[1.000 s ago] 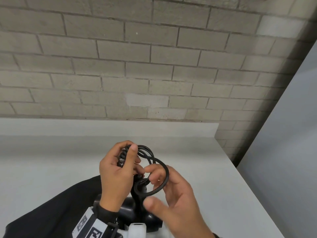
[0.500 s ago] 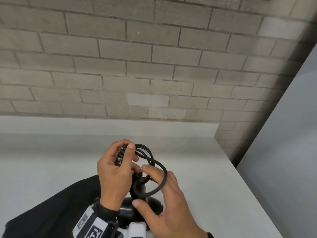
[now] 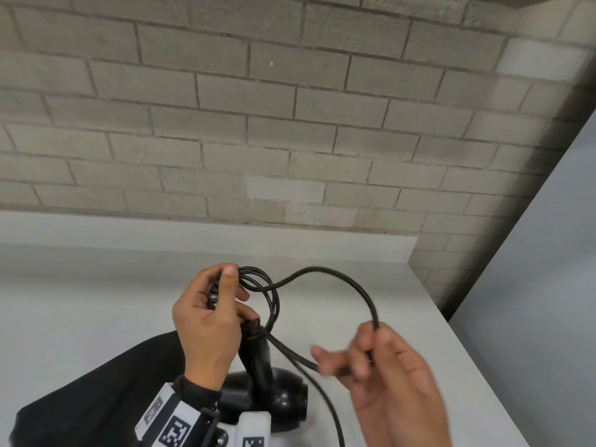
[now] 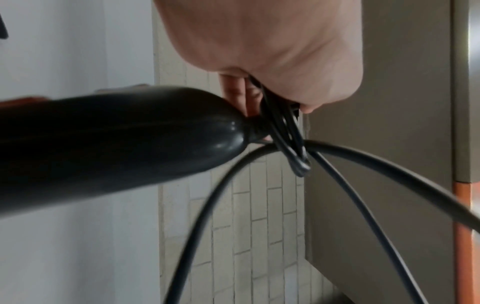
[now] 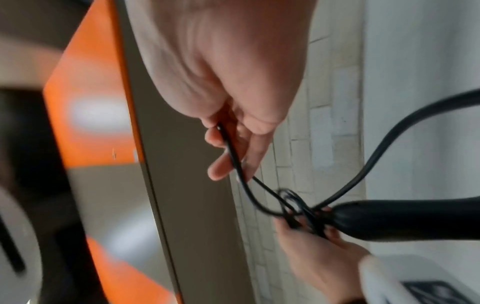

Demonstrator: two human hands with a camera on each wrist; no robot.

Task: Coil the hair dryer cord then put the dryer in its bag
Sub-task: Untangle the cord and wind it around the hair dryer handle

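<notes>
A black hair dryer [image 3: 274,398] hangs head down over the white counter, its handle [image 4: 116,139] pointing up toward my left hand [image 3: 209,317]. That hand grips several small loops of the black cord [image 3: 354,285] bunched at the handle's end [image 4: 283,131]. My right hand [image 3: 383,359] is out to the right and holds a long stretch of cord, which arcs up and back to the coil. In the right wrist view the cord [image 5: 233,156] runs between the curled fingers [image 5: 221,168]. A black bag [image 3: 90,398] lies under my left forearm.
The white counter [image 3: 96,301] runs back to a low ledge and a grey brick wall [image 3: 290,124]. Its right edge drops off beside a plain grey panel [image 3: 532,285]. An orange and grey surface [image 5: 98,102] shows behind my right hand.
My right hand has moved right and down from the coil, drawing out a large loop of cord. The left hand keeps its hold on the bunched loops.
</notes>
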